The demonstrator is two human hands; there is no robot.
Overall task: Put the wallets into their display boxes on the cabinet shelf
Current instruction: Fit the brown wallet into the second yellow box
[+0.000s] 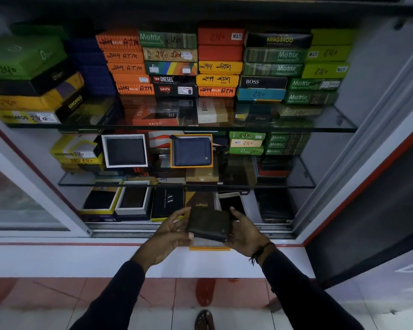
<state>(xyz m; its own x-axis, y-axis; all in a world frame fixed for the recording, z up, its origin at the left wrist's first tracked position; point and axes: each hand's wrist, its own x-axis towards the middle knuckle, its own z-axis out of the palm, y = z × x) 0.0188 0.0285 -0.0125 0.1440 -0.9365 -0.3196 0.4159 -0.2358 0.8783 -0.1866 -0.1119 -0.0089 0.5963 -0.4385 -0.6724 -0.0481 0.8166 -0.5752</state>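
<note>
Both hands hold a dark olive wallet [209, 224] in front of the cabinet's bottom shelf. My left hand [171, 234] grips its left edge, my right hand [244, 232] its right edge. Directly under the wallet, a yellow-edged box [209, 247] pokes out at the cabinet sill, mostly hidden. On the middle glass shelf a blue zip wallet [192, 151] stands in an orange-rimmed box, and a black wallet [125, 151] stands in a white-rimmed box. On the bottom shelf, two open boxes [116, 202] at the left hold dark wallets.
Stacks of closed wallet boxes [217, 65] fill the top glass shelf [181, 128]. A black AX box [168, 202], a Craft lid [200, 201] and an open white box [231, 202] sit behind my hands. The sliding door frame [358, 163] is at the right. My sandalled foot [204, 320] stands on tiles.
</note>
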